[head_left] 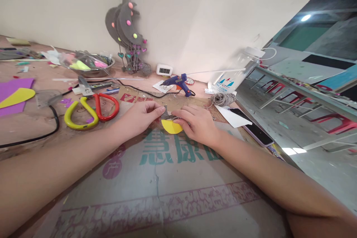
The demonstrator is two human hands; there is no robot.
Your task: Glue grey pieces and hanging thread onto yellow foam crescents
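Note:
A small cut-out piece with a rounded yellow part (172, 126) and a dark grey part (165, 113) lies between my hands, just over the printed sheet. My left hand (141, 118) has thumb and forefinger pinched together at the grey part's left tip. From the other side, my right hand (198, 123) grips the piece, its thumb along the yellow edge and its fingers curled over the grey top. Those fingers hide part of the grey area. Left of my left wrist lie scissors with one yellow and one red handle (107, 108).
Beyond my hands lie a blue glue gun (178, 80), a small digital clock (164, 70) and a coil of grey cord (223, 99). A phone (256, 130) rests at the right edge. A metal bowl (109, 61) of scraps stands back left. Grey crescent ornaments (126, 26) hang against the wall.

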